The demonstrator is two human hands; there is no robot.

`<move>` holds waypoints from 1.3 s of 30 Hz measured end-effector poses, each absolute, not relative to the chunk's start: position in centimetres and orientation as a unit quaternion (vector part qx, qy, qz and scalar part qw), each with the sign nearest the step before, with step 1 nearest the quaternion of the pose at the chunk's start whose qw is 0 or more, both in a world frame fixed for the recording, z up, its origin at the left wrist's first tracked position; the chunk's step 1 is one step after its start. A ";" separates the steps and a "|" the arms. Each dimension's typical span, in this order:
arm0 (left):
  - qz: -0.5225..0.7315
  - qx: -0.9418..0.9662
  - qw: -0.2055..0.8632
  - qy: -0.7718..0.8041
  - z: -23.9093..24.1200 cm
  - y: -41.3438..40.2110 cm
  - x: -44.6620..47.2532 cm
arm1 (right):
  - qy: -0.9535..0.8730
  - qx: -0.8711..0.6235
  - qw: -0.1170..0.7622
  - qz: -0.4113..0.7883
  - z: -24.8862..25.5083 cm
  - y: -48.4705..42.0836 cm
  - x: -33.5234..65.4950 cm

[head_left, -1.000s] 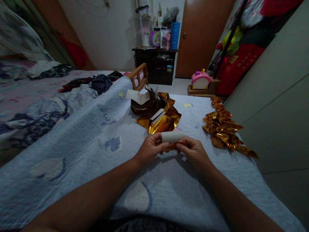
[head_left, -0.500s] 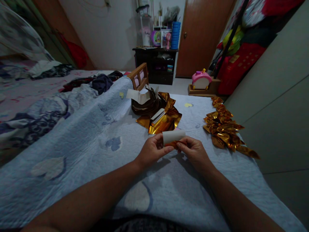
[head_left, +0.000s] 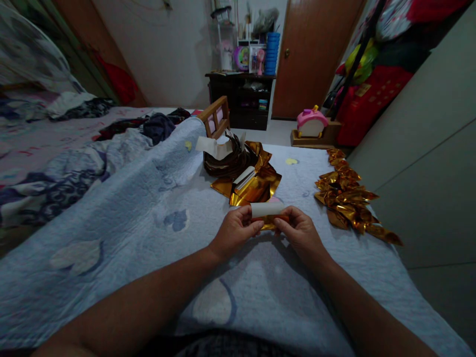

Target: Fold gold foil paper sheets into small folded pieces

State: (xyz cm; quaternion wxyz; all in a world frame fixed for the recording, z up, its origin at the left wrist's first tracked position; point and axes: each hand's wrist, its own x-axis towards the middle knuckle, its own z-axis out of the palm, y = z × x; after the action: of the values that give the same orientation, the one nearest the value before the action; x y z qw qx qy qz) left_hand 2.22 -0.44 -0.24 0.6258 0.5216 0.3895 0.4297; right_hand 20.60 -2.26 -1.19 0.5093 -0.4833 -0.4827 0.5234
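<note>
Both my hands meet over the light blue quilt [head_left: 148,208] and pinch one small sheet of paper [head_left: 266,210], white on the side facing me and gold foil underneath. My left hand [head_left: 238,230] grips its left end between thumb and fingers. Its right end sits in the closed fingers of my right hand [head_left: 299,232]. The sheet is folded or curled over along its top edge. Just beyond it lies a loose heap of gold foil sheets [head_left: 253,186].
A row of folded gold foil pieces [head_left: 345,196] lies along the quilt's right edge by a pale wall. A dark basket [head_left: 225,161] with white paper stands behind the foil heap. Crumpled bedding and clothes cover the left. A dark cabinet and a door stand at the back.
The white flap of the sheet has been folded lower and flatter between my hands. Both hands stay in nearly the same place.
</note>
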 end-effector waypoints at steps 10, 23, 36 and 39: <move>0.420 0.533 0.614 0.403 -0.2 -0.3 2.1 | -0.463 -0.465 0.522 0.546 -0.9 -2.4 20.5; 0.415 0.538 0.606 0.413 -0.3 -0.3 2.1 | -0.469 -0.471 0.519 0.538 -0.7 -2.4 20.4; 0.421 0.536 0.602 0.416 -0.2 -0.4 2.1 | -0.468 -0.467 0.522 0.539 -0.7 -2.4 20.3; 0.426 0.535 0.598 0.418 -0.4 -0.3 2.1 | -0.469 -0.460 0.526 0.540 -0.8 -2.4 20.2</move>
State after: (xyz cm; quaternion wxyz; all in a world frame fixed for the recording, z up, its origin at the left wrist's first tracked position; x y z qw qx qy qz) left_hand 2.08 -0.27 -0.37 0.5978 0.5348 0.4180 0.4264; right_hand 20.19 -2.45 -0.84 0.5259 -0.4596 -0.4693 0.5404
